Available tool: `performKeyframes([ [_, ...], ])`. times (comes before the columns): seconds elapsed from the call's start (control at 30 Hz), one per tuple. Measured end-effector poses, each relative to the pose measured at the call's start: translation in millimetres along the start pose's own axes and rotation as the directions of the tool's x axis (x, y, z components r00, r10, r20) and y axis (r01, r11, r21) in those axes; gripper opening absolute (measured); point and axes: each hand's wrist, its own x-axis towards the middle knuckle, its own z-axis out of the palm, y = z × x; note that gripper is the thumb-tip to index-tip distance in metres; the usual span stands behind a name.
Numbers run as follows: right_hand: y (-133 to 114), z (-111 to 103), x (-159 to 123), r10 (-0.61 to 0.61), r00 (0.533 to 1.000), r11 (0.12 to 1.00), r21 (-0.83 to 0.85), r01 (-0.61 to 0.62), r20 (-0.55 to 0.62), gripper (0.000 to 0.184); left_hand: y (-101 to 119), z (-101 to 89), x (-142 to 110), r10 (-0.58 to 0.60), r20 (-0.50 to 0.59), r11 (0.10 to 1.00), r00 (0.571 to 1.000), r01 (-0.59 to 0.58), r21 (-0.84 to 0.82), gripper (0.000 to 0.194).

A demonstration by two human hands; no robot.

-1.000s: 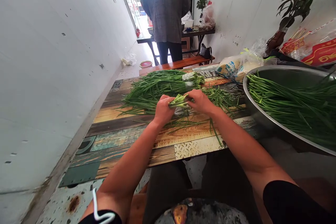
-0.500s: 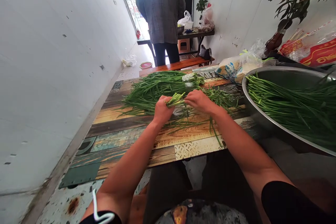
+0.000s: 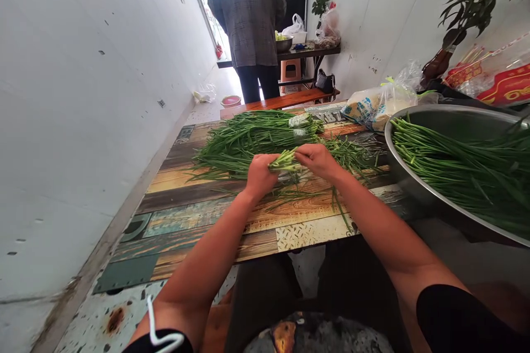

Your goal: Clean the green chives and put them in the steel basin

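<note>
My left hand (image 3: pixel 261 175) is wrapped round a small bunch of garlic chives (image 3: pixel 283 161), whose pale stem ends stick out to the right. At those ends my right hand (image 3: pixel 319 161) is closed in a pinch; its fingertips touch the stems, and the bit between them is too small to make out. Behind my hands, a large heap of garlic chives (image 3: pixel 244 135) lies on the patterned table (image 3: pixel 223 213), partly bound with white bands (image 3: pixel 298 121). Loose green scraps (image 3: pixel 351 155) are strewn beyond my right hand and under both hands.
A big metal bowl (image 3: pixel 414 186) of chives stands at the right. Plastic bags (image 3: pixel 372 106) lie behind it, near a potted plant (image 3: pixel 466 8). Across a wooden bench (image 3: pixel 285 101), a person in a dark jacket (image 3: pixel 250 11) stands at another table (image 3: pixel 310 52). A white wall (image 3: pixel 83 94) runs along the left.
My right hand drew slightly away from the stem ends and is now back against them. The left hand keeps its hold on the bunch. The person behind has shifted left.
</note>
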Motion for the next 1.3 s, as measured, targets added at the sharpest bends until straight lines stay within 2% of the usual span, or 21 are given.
performKeyframes([
  [0.07,-4,4,1,0.096,0.992,0.985,0.152,-0.084,-0.077,0.039,-1,0.4,0,-0.002,-0.029,1.000,1.000,0.001,-0.025,0.025],
  [0.13,-5,8,2,0.227,0.962,0.943,0.281,-0.178,-0.151,0.040,-1,0.5,0,-0.005,-0.066,0.999,0.998,0.002,-0.050,0.023],
  [0.23,0,8,4,0.418,0.878,0.848,0.447,-0.284,-0.234,0.042,0,-0.2,0,-0.026,-0.108,0.994,0.994,0.015,-0.108,0.020],
  [0.3,5,3,5,0.492,0.830,0.808,0.493,-0.323,-0.263,0.045,0,-1.0,0,-0.050,-0.106,0.988,0.993,0.033,-0.152,0.019],
  [0.37,9,-5,4,0.500,0.816,0.818,0.468,-0.335,-0.289,0.048,0,-1.8,1,-0.059,-0.092,0.984,0.994,0.042,-0.172,0.018],
  [0.4,9,-8,4,0.479,0.827,0.834,0.447,-0.325,-0.294,0.047,0,-2.0,1,-0.056,-0.087,0.985,0.995,0.040,-0.170,0.018],
  [0.47,5,-13,3,0.391,0.887,0.868,0.421,-0.265,-0.248,0.042,1,-2.3,1,-0.044,-0.083,0.988,0.996,0.030,-0.153,0.017],
  [0.53,0,-13,2,0.266,0.952,0.895,0.405,-0.186,-0.150,0.037,1,-2.5,1,-0.036,-0.076,0.990,0.996,0.025,-0.138,0.018],
  [0.63,-5,-4,2,0.159,0.984,0.922,0.368,-0.117,-0.085,0.030,1,-2.8,2,-0.039,-0.063,0.992,0.997,0.032,-0.118,0.018],
  [0.73,-2,7,3,0.262,0.958,0.875,0.448,-0.183,-0.119,0.033,1,-3.3,2,-0.047,-0.055,0.994,0.997,0.041,-0.105,0.017],
  [0.83,4,10,3,0.389,0.921,0.775,0.551,-0.309,-0.031,0.039,1,-3.5,2,-0.043,-0.055,0.993,0.998,0.037,-0.110,0.016],
  [0.9,5,9,3,0.355,0.935,0.780,0.550,-0.299,0.006,0.040,1,-3.6,2,-0.035,-0.052,0.994,0.998,0.029,-0.106,0.016],
  [0.97,3,9,3,0.280,0.959,0.834,0.504,-0.224,-0.038,0.036,2,-3.7,2,-0.027,-0.042,0.995,0.999,0.023,-0.093,0.016],
  [1.03,1,11,4,0.265,0.961,0.864,0.462,-0.199,-0.082,0.032,2,-3.8,2,-0.022,-0.031,0.996,0.999,0.019,-0.082,0.016],
  [1.1,0,14,5,0.365,0.926,0.816,0.512,-0.267,-0.098,0.034,1,-3.8,2,-0.020,-0.034,0.997,0.999,0.017,-0.070,0.016],
  [1.17,3,14,6,0.503,0.861,0.694,0.631,-0.346,-0.081,0.040,1,-3.5,1,-0.022,-0.050,0.998,0.999,0.019,-0.052,0.014],
  [1.23,7,10,8,0.590,0.803,0.601,0.710,-0.368,-0.084,0.045,1,-3.1,1,-0.026,-0.061,0.999,0.998,0.024,-0.044,0.014],
  [1.3,11,4,8,0.609,0.786,0.598,0.713,-0.367,-0.106,0.048,0,-2.7,1,-0.027,-0.056,0.999,0.998,0.024,-0.047,0.015],
])
